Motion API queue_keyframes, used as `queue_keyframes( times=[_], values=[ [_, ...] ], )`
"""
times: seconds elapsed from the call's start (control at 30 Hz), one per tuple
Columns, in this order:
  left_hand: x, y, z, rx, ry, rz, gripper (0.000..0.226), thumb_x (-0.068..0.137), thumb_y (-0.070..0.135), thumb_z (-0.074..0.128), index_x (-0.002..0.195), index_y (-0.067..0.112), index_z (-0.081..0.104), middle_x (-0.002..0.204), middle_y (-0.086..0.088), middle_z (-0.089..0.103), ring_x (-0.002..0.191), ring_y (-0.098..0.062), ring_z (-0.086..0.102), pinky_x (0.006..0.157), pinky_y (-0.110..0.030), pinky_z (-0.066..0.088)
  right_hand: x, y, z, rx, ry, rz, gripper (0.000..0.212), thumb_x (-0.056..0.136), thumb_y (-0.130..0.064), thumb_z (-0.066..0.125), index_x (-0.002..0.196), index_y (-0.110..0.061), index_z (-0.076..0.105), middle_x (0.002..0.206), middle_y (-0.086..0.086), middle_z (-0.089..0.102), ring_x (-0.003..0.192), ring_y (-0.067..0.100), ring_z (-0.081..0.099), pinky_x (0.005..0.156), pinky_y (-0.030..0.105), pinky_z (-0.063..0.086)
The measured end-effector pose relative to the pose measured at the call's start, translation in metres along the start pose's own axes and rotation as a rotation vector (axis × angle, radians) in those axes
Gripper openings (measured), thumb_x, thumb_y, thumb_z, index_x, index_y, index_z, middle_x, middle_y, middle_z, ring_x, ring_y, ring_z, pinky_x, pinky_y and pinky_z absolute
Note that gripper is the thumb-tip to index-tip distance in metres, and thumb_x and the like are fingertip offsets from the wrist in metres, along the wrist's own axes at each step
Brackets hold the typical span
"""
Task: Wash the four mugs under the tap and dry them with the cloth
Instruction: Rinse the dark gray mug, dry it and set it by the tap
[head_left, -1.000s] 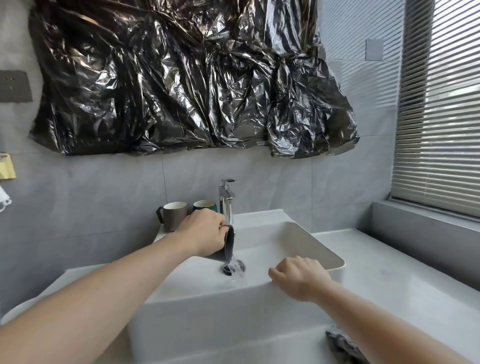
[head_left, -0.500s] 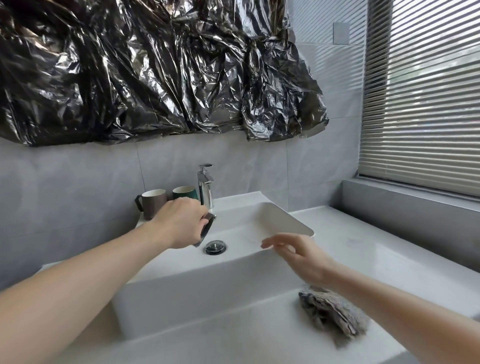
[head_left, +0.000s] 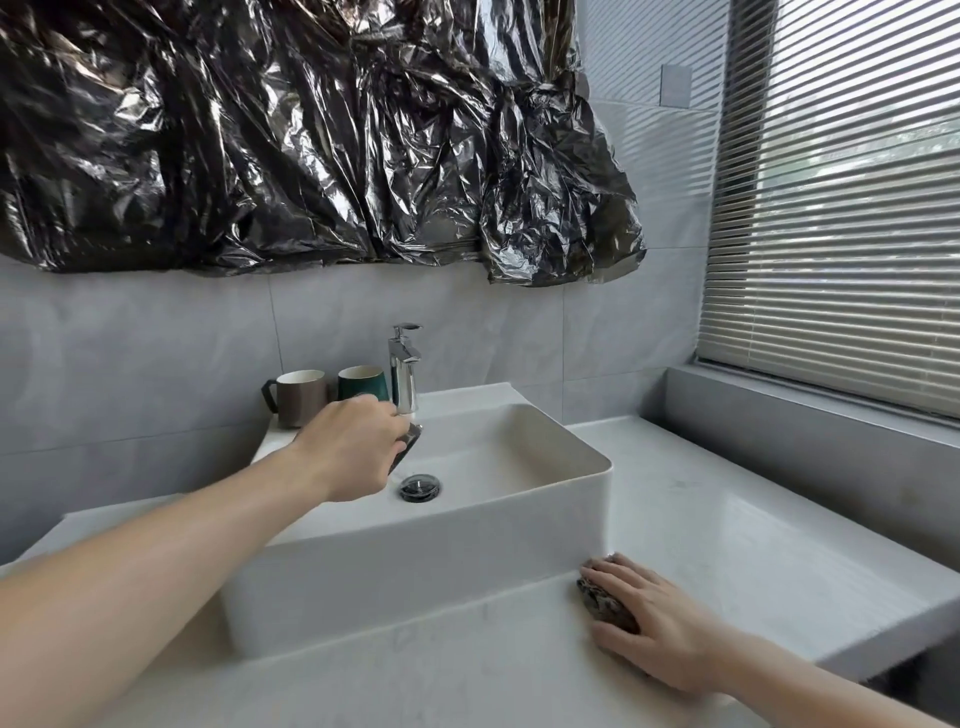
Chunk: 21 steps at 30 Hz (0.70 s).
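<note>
The left hand (head_left: 353, 447) grips a dark grey mug (head_left: 408, 444) tilted over the white rectangular basin (head_left: 519, 499), below the chrome tap (head_left: 404, 371). The right hand (head_left: 657, 623) lies flat, fingers straight, on the crumpled grey cloth (head_left: 602, 605) on the pale marble bench (head_left: 467, 665).

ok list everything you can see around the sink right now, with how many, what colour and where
brown mug: one, brown outside, pale inside, upright on the basin ledge left of the tap
green mug: one, dark green, on the ledge beside the brown mug
dark mug: one, dark, tilted over the basin, mostly hidden
tap: one, chrome, behind the basin
basin: one, white, on the counter
drain: one, dark metal, basin floor
cloth: one, grey-brown, on the counter by the basin's corner
plastic sheet: one, black, on the wall
blind: one, pale, right
left hand: holds the dark mug
right hand: rests on the cloth
</note>
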<state>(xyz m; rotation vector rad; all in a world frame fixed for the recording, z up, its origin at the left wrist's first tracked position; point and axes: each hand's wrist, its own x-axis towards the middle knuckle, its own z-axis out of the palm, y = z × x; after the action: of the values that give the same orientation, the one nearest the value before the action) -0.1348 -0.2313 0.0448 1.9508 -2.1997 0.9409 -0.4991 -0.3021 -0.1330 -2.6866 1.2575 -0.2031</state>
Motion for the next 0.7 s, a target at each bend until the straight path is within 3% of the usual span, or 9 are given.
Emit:
queue_keyframes(
  times=[0.1, 0.2, 0.3, 0.37, 0.43, 0.5, 0.57, 0.63, 0.7],
  values=[
    [-0.007, -0.006, 0.000, -0.109, 0.091, -0.064, 0.021, 0.104, 0.033, 0.051, 0.093, 0.021, 0.064, 0.101, 0.001, 0.066, 0.102, -0.027, 0.062, 0.074, -0.037, 0.049, 0.001, -0.009, 0.002, -0.012, 0.055, 0.025, 0.066, 0.099, -0.062, 0.041, 0.161, -0.043, 0.026, 0.163, -0.033, 0.016, 0.156, -0.004, 0.005, 0.124, 0.014, 0.005],
    [-0.013, -0.013, 0.000, -0.345, 0.230, -0.242, 0.031, 0.100, 0.032, 0.058, 0.071, 0.025, 0.048, 0.080, 0.002, 0.062, 0.084, -0.030, 0.061, 0.067, -0.037, 0.044, -0.003, -0.023, 0.001, 0.016, 0.201, 0.017, 0.041, 0.107, -0.040, 0.043, 0.147, -0.049, 0.047, 0.153, -0.036, 0.037, 0.146, -0.008, 0.035, 0.100, -0.008, 0.016],
    [-0.023, -0.015, -0.004, -0.552, 0.351, -0.467, 0.039, 0.094, 0.044, 0.056, 0.062, 0.023, 0.048, 0.062, 0.004, 0.058, 0.070, -0.035, 0.058, 0.062, -0.038, 0.048, -0.006, -0.034, -0.002, 0.085, 0.237, 0.106, 0.031, 0.101, -0.037, 0.045, 0.111, -0.064, 0.056, 0.124, -0.041, 0.061, 0.114, -0.004, 0.062, 0.090, 0.009, 0.046],
    [-0.032, -0.015, -0.009, -0.691, 0.381, -0.597, 0.044, 0.096, 0.045, 0.056, 0.060, 0.021, 0.053, 0.061, 0.001, 0.059, 0.072, -0.036, 0.059, 0.067, -0.039, 0.052, -0.002, -0.043, -0.004, 0.205, 0.261, 0.137, 0.038, 0.099, -0.026, 0.049, 0.093, -0.063, 0.058, 0.106, -0.041, 0.068, 0.098, -0.009, 0.066, 0.089, 0.018, 0.053],
    [-0.041, -0.015, -0.011, -0.853, 0.339, -0.731, 0.051, 0.098, 0.044, 0.058, 0.054, 0.019, 0.050, 0.057, 0.000, 0.051, 0.071, -0.035, 0.052, 0.066, -0.037, 0.045, 0.002, -0.063, -0.011, 0.394, 0.333, 0.132, 0.047, 0.099, -0.005, 0.050, 0.095, -0.050, 0.063, 0.094, -0.039, 0.072, 0.090, -0.012, 0.069, 0.089, 0.021, 0.056],
    [-0.055, -0.013, -0.012, -1.061, 0.309, -0.796, 0.051, 0.088, 0.054, 0.056, 0.051, 0.020, 0.044, 0.053, 0.003, 0.040, 0.065, -0.029, 0.042, 0.064, -0.037, 0.035, 0.007, -0.092, -0.023, 0.543, 0.422, 0.114, 0.049, 0.098, 0.005, 0.047, 0.097, -0.039, 0.068, 0.089, -0.031, 0.075, 0.081, -0.008, 0.072, 0.074, 0.022, 0.059],
    [-0.070, -0.005, -0.017, -1.252, 0.312, -0.820, 0.051, 0.085, 0.055, 0.055, 0.052, 0.020, 0.036, 0.053, 0.007, 0.033, 0.061, -0.022, 0.034, 0.064, -0.035, 0.028, 0.012, -0.122, -0.036, 0.742, 0.479, 0.088, 0.048, 0.100, 0.009, 0.040, 0.100, -0.028, 0.071, 0.087, -0.015, 0.079, 0.077, -0.002, 0.076, 0.057, 0.030, 0.060],
    [-0.086, 0.010, -0.018, -1.397, 0.327, -0.863, 0.051, 0.099, 0.038, 0.059, 0.062, 0.026, 0.027, 0.058, 0.007, 0.027, 0.057, -0.015, 0.024, 0.059, -0.033, 0.020, 0.018, -0.150, -0.044, 0.902, 0.500, 0.058, 0.047, 0.100, 0.008, 0.037, 0.100, -0.024, 0.071, 0.090, -0.003, 0.081, 0.079, 0.012, 0.079, 0.051, 0.046, 0.061],
    [-0.102, 0.023, -0.015, -1.506, 0.328, -0.893, 0.047, 0.106, 0.029, 0.056, 0.073, 0.024, 0.022, 0.064, 0.001, 0.026, 0.060, -0.014, 0.020, 0.058, -0.034, 0.017, 0.024, -0.175, -0.049, 1.005, 0.532, 0.047, 0.047, 0.101, 0.002, 0.039, 0.099, -0.032, 0.072, 0.088, -0.001, 0.079, 0.068, 0.024, 0.078, 0.045, 0.043, 0.058]
  ],
)
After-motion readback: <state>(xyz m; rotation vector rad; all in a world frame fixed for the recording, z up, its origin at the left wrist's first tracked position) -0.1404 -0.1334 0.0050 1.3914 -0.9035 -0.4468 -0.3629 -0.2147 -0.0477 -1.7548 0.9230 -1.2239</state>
